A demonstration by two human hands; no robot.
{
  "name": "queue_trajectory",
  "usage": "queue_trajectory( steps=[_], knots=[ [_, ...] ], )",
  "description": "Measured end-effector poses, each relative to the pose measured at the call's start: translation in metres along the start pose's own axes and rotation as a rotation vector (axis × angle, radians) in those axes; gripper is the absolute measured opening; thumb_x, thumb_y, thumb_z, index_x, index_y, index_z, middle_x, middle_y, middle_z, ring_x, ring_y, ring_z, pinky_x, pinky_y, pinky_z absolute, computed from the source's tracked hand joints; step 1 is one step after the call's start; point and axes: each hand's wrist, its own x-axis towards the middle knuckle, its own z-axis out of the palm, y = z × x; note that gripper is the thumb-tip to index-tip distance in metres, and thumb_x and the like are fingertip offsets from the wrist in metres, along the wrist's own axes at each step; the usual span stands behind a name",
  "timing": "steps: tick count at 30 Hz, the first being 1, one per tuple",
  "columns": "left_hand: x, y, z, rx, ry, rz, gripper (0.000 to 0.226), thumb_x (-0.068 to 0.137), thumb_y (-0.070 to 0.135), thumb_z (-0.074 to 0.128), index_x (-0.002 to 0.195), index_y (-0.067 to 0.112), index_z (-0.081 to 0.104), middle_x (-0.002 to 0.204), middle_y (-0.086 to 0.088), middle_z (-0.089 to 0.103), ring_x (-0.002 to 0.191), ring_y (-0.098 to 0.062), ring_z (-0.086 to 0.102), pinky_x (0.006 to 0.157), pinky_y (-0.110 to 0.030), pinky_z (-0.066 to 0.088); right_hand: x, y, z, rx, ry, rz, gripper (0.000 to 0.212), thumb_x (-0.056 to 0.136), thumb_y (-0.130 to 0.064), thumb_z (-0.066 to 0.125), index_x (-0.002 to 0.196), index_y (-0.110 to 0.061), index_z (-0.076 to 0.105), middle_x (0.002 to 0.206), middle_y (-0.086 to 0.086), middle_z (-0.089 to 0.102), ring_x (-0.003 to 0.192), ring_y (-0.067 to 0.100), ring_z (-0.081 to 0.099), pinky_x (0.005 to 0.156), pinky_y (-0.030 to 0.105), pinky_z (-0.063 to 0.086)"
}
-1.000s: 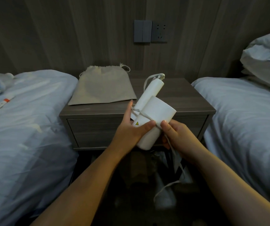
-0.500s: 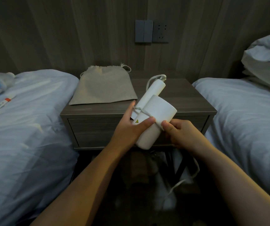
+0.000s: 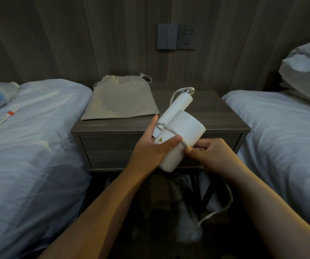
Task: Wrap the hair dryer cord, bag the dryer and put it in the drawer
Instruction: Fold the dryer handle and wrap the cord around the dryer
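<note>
In front of the nightstand [image 3: 225, 116], the left hand [image 3: 150, 152] grips the dryer [image 3: 178, 139] while the right hand [image 3: 210, 157] pinches the cord [image 3: 166, 128], about 1 turn wound, slack hanging; bag [image 3: 120, 101] lies empty-looking, drawer [image 3: 111, 148] shut.

Both forearms reach in from near edge, converging at centre. Left hand [image 3: 151, 148] wrapped around dryer [image 3: 180, 135], thumb laid across top, fingers behind. Right hand [image 3: 211, 156] just right, thumb and fingertips pinching cord [image 3: 169, 128].
</note>
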Motion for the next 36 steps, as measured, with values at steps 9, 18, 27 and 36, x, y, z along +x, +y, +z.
queue_trajectory(
  steps=[9,18,27,36],
  knots=[
    [-0.005,0.007,-0.012,0.385,0.139,0.120,0.104,0.065,0.053,0.074,0.142,0.051,0.004,0.142,0.003,0.042,0.116,-0.018,0.050,0.098,-0.043,0.045,0.006,0.002,-0.013,-0.406,0.012,0.063,0.047,0.081,-0.046,0.065,0.041,-0.022,0.063,0.039,-0.002,0.040,0.035,0.007,0.036,0.044,0.024,0.030],
    [-0.001,0.003,-0.019,0.610,0.113,0.219,0.109,0.065,0.056,0.073,0.143,0.050,-0.003,0.140,0.002,0.043,0.120,-0.018,0.047,0.100,-0.041,0.041,-0.009,-0.014,-0.023,-0.567,-0.188,-0.161,0.014,0.088,-0.023,0.059,0.082,-0.020,0.072,0.070,-0.002,0.066,0.064,0.002,0.058,0.064,0.020,0.046],
    [0.000,-0.009,-0.019,0.931,-0.116,0.309,0.105,0.063,0.070,0.065,0.142,0.052,-0.001,0.115,0.003,0.050,0.101,-0.015,0.050,0.078,-0.028,0.037,-0.022,-0.031,-0.017,-1.030,0.192,-0.247,0.031,0.079,-0.049,0.062,0.078,-0.018,0.061,0.083,0.005,0.068,0.083,0.028,0.062,0.067,0.033,0.047],
    [0.003,-0.017,-0.017,1.040,-0.244,0.330,0.103,0.062,0.072,0.062,0.139,0.054,-0.005,0.116,0.003,0.051,0.100,-0.013,0.048,0.077,-0.029,0.038,-0.014,-0.022,-0.039,-0.529,-0.215,-0.220,0.013,0.078,-0.017,0.073,0.071,-0.029,0.074,0.066,-0.008,0.069,0.064,0.000,0.060,0.059,0.010,0.044]
  ],
)
